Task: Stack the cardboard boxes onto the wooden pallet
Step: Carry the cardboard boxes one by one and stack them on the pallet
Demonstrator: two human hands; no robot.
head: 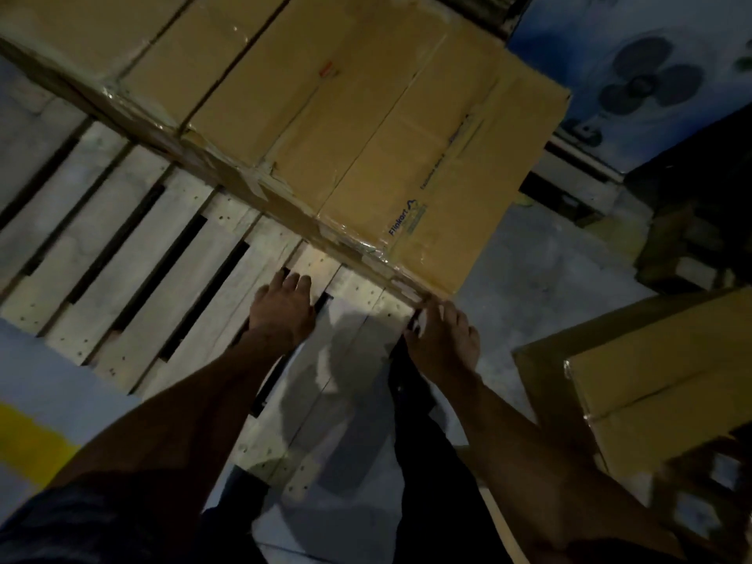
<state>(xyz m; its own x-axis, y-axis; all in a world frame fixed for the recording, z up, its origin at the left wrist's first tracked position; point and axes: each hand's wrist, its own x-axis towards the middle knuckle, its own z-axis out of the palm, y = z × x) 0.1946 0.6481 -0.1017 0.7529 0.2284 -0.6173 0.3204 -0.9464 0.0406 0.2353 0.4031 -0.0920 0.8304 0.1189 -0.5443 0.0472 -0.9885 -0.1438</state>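
A large taped cardboard box [390, 144] lies flat on the far side of the wooden pallet [134, 246], next to further boxes [134, 38] at the back left. My left hand [283, 307] hovers over the pallet slats just short of the box's near edge, fingers apart, holding nothing. My right hand [441, 339] is at the box's near right corner, fingertips touching or almost touching its taped edge. Another cardboard box [667, 396] stands on the floor to the right.
Grey concrete floor [525, 287] surrounds the pallet, with a yellow painted stripe [28, 437] at the left. A blue carton printed with a fan [635, 75] stands at the back right, and dark stacked items [691, 246] sit beside it.
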